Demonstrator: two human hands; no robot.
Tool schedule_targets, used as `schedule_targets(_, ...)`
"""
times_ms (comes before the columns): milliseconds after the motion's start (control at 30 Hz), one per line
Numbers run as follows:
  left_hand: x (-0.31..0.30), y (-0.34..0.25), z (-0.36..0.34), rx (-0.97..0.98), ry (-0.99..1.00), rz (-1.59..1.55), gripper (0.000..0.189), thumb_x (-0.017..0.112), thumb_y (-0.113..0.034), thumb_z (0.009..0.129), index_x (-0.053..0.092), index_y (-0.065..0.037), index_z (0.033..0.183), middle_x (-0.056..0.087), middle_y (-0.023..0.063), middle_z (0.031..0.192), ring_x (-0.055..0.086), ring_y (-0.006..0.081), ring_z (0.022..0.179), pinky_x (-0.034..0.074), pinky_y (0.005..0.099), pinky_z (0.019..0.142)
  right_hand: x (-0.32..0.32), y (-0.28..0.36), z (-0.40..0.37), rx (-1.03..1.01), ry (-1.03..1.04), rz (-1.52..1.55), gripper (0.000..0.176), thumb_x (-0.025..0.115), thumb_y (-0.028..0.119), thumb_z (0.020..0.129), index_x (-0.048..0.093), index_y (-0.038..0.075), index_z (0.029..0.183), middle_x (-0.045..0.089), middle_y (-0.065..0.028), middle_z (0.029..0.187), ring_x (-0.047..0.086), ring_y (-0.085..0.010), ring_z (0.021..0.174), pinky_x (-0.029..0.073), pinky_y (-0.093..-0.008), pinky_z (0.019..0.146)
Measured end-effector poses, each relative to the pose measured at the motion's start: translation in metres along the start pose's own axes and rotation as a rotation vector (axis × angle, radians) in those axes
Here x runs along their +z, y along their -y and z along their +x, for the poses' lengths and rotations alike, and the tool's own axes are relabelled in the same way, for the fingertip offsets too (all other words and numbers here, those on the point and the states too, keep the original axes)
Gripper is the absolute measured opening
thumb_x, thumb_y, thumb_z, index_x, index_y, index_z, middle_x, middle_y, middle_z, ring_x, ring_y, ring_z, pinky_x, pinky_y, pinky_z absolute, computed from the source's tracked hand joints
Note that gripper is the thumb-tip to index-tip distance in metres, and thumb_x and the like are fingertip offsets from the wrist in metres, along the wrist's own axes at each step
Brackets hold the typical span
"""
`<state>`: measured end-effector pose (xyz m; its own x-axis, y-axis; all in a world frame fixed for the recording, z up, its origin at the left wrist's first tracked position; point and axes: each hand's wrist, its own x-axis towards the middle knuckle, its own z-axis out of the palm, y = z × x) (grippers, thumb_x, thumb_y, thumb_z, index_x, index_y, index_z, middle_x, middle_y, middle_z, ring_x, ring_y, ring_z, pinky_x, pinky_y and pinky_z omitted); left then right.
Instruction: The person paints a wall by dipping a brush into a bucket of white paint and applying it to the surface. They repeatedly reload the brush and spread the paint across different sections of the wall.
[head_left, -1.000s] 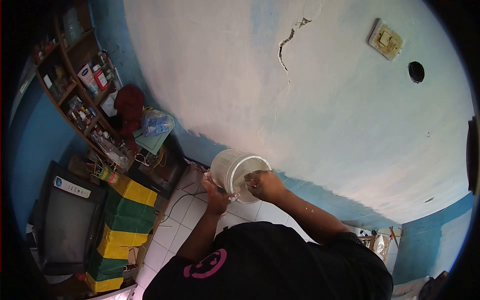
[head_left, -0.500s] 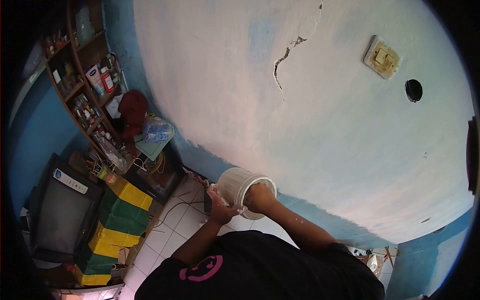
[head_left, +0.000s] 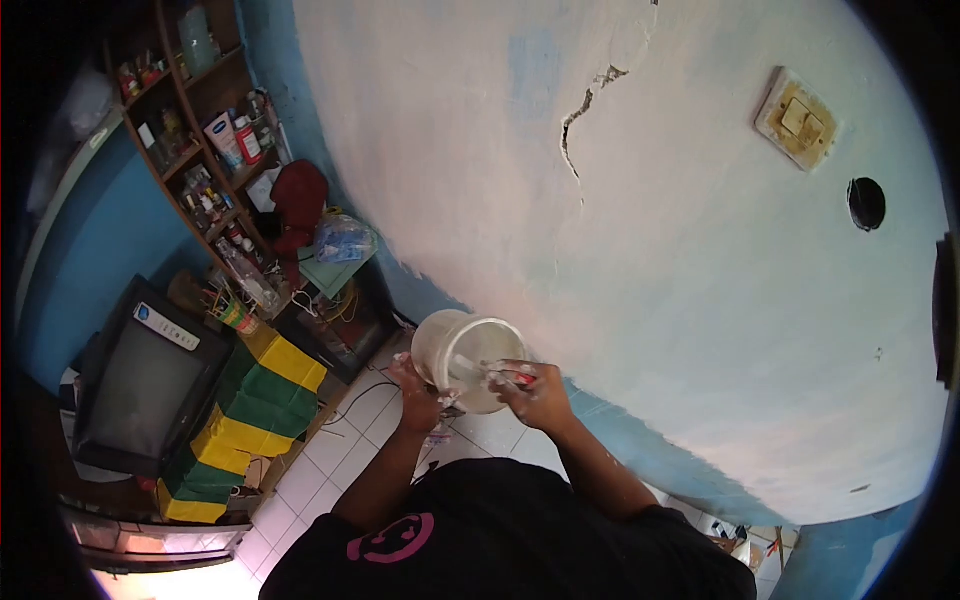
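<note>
My left hand (head_left: 420,397), smeared with white, grips the side and rim of a whitish plastic bucket (head_left: 430,345), which is tilted with its mouth toward me. At the bucket's mouth, my right hand (head_left: 540,396) is closed around a putty knife (head_left: 467,364). A bit of red handle shows between the fingers, and the pale blade points into the bucket. White paste coats the right fingertips. How much lies in the bucket is hard to make out. Ahead is the painted wall (head_left: 440,180), with a jagged crack (head_left: 568,135) running down it.
A yellowed light switch (head_left: 797,118) and a round dark hole (head_left: 866,204) are on the wall's right. Leftward stand a shelf with bottles (head_left: 205,150), a television (head_left: 150,375) and a yellow-green striped cloth (head_left: 245,410). White floor tiles (head_left: 300,495) lie below.
My right hand has come up out of the bucket's inside, bringing the putty knife into sight at its mouth. The bucket and left hand have shifted slightly left, and the view has turned a little.
</note>
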<state>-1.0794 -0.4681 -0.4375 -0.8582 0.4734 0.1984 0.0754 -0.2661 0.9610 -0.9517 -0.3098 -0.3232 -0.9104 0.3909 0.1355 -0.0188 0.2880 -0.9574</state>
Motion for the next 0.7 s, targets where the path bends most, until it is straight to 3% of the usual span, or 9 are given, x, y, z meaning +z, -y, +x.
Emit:
schedule_targets(33, 0.000, -0.012, -0.003, -0.151, -0.038, -0.162, 0.093, 0.074, -0.020, 0.064, 0.005, -0.015, 0.126, 0.027, 0.0120, 0.128, 0.034, 0.0251, 0.119, 0.035, 0.0451, 0.097, -0.008, 0.004, -0.004, 0.024, -0.002, 0.048, 0.021, 0.062, 0.017, 0.082, 0.063, -0.002, 0.091, 0.065, -0.0095, 0.079, 0.062, -0.0131, 0.065, 0.051, -0.0278, 0.060)
schedule_targets(100, -0.001, -0.035, -0.016, -0.451, -0.112, -0.492, 0.085, 0.069, -0.026, 0.070, 0.005, -0.022, 0.127, 0.027, 0.0118, 0.129, 0.033, 0.0277, 0.121, 0.036, 0.0519, 0.094, -0.020, 0.003, -0.011, 0.177, -0.115, 0.432, 0.023, 0.062, 0.016, 0.081, 0.061, -0.003, 0.095, 0.065, -0.0112, 0.076, 0.064, -0.0166, 0.066, 0.052, -0.0280, 0.059)
schedule_targets(200, -0.012, -0.023, -0.034, -0.546, -0.108, -0.515, 0.078, 0.064, -0.036, 0.068, 0.015, -0.027, 0.127, 0.033, 0.0081, 0.129, 0.038, 0.0312, 0.119, 0.046, 0.0559, 0.082, -0.031, -0.024, -0.020, 0.313, -0.218, 0.780, 0.023, 0.061, 0.018, 0.082, 0.058, -0.001, 0.096, 0.064, -0.0143, 0.078, 0.065, -0.0217, 0.065, 0.053, -0.0306, 0.057)
schedule_targets(300, -0.006, -0.021, -0.051, -0.545, -0.216, -0.517, 0.076, 0.064, -0.034, 0.066, 0.019, -0.027, 0.127, 0.035, 0.0072, 0.128, 0.039, 0.0320, 0.118, 0.043, 0.0583, 0.084, -0.028, -0.044, -0.038, 0.326, -0.251, 0.970, 0.021, 0.058, 0.021, 0.084, 0.058, 0.001, 0.091, 0.064, -0.0159, 0.079, 0.064, -0.0221, 0.063, 0.053, -0.0307, 0.056)
schedule_targets(400, 0.002, -0.029, -0.051, -0.532, -0.174, -0.475, 0.072, 0.063, -0.034, 0.068, 0.022, -0.027, 0.126, 0.034, 0.0068, 0.128, 0.038, 0.0305, 0.119, 0.040, 0.0575, 0.089, -0.025, -0.047, -0.046, 0.338, -0.270, 1.227, 0.022, 0.055, 0.025, 0.085, 0.058, 0.003, 0.089, 0.063, -0.0172, 0.077, 0.063, -0.0222, 0.060, 0.053, -0.0302, 0.054)
schedule_targets(567, 0.013, -0.035, -0.042, -0.222, -0.050, -0.373, 0.066, 0.062, -0.032, 0.072, 0.024, -0.025, 0.125, 0.034, 0.0062, 0.127, 0.037, 0.0269, 0.120, 0.038, 0.0483, 0.096, -0.041, -0.047, -0.052, 0.360, -0.130, 1.688, 0.021, 0.053, 0.023, 0.085, 0.060, 0.002, 0.086, 0.064, -0.0141, 0.077, 0.062, -0.0209, 0.060, 0.053, -0.0242, 0.053)
schedule_targets(700, 0.023, -0.059, -0.039, -0.056, 0.126, -0.401, 0.069, 0.061, -0.030, 0.074, 0.024, -0.019, 0.131, 0.034, 0.0078, 0.131, 0.036, 0.0279, 0.123, 0.033, 0.0467, 0.101, -0.048, -0.034, -0.053, 0.217, 0.011, 1.789, 0.025, 0.049, 0.022, 0.087, 0.060, -0.001, 0.087, 0.065, -0.0143, 0.079, 0.064, -0.0205, 0.063, 0.055, -0.0251, 0.055)
